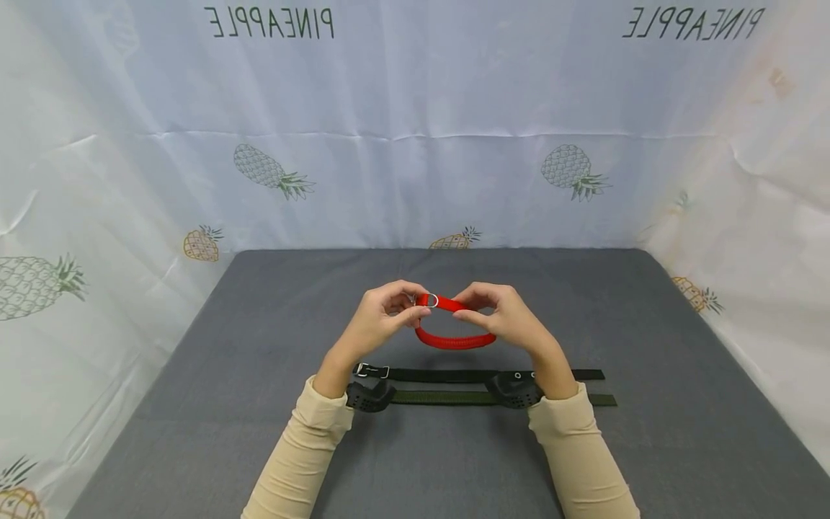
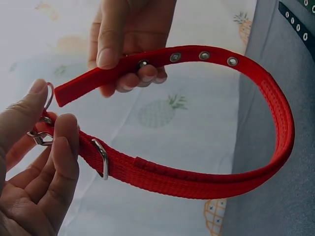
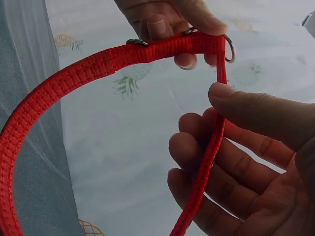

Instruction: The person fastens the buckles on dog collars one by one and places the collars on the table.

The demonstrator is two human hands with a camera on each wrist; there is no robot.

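A red collar (image 1: 456, 342) is held up in a loop between both hands, above the table. My left hand (image 1: 382, 317) pinches its buckle end, where a metal buckle (image 2: 42, 137) and a D-ring (image 1: 432, 300) show. My right hand (image 1: 502, 313) pinches the strap near its free tip (image 2: 74, 89), thumb on one side and fingers on the other. That tip lies close by the D-ring in the left wrist view. Several metal eyelets (image 2: 204, 55) run along the strap, and a metal loop (image 2: 102, 160) sits past the buckle.
A black collar (image 1: 447, 375) with a metal buckle and a dark green strap (image 1: 447, 398) lie side by side across the grey table (image 1: 428, 461), below the hands. White pineapple-print cloth (image 1: 415, 187) hangs behind and at both sides.
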